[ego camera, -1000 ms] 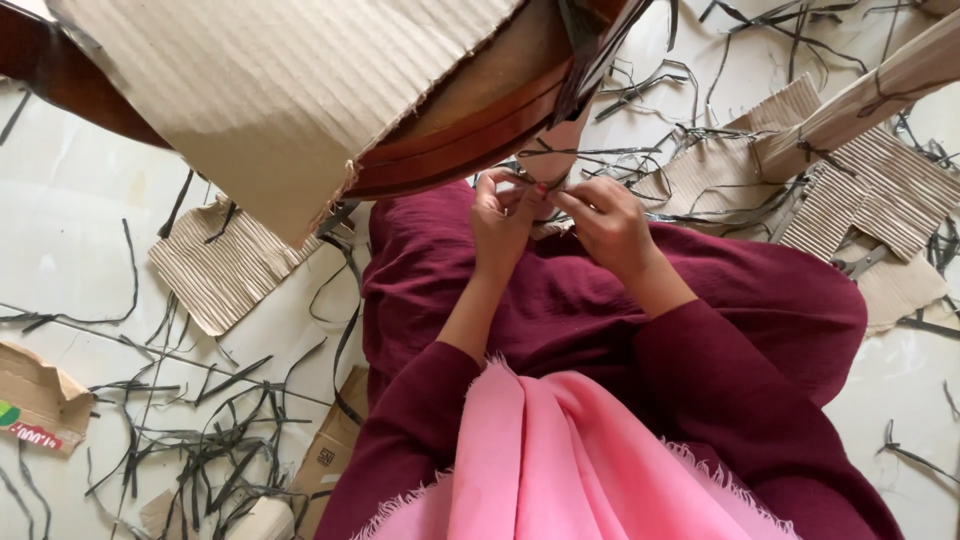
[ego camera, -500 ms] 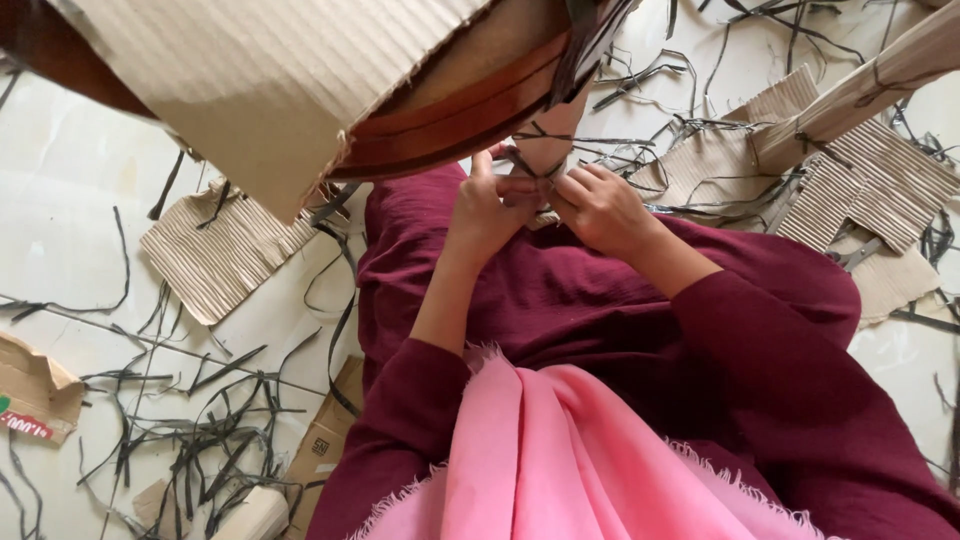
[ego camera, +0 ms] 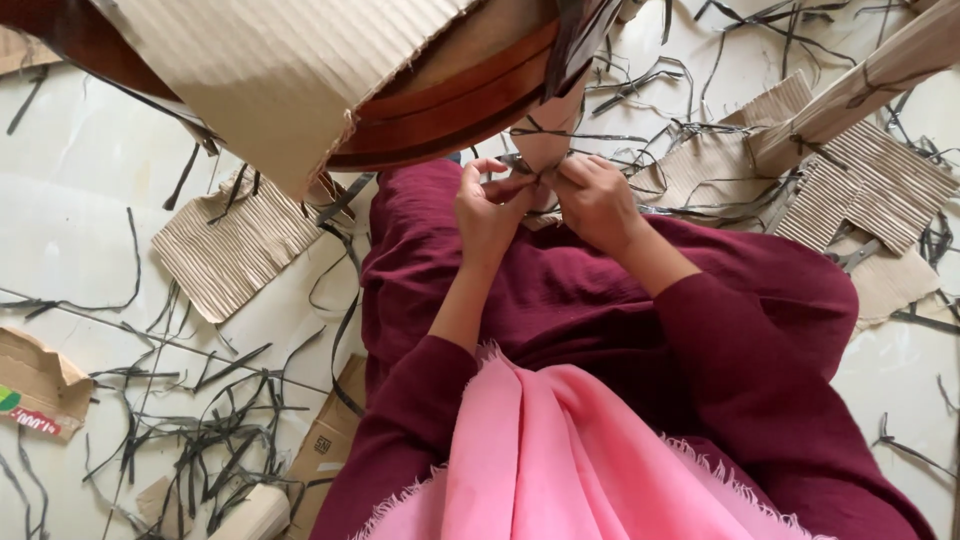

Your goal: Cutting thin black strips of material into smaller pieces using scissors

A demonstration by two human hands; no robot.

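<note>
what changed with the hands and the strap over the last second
Both hands drew closer to the wooden furniture piece and to each other. The left hand and right hand now pinch the dark strap where it crosses the leg, fingertips almost touching. The corrugated cardboard wrap, the strap offcuts on the floor and the cardboard scraps stayed put.

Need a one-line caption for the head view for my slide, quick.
Seated person's left hand and right hand pinch a dark strap beside a cardboard-wrapped wooden piece; strap scraps litter the floor.
</note>
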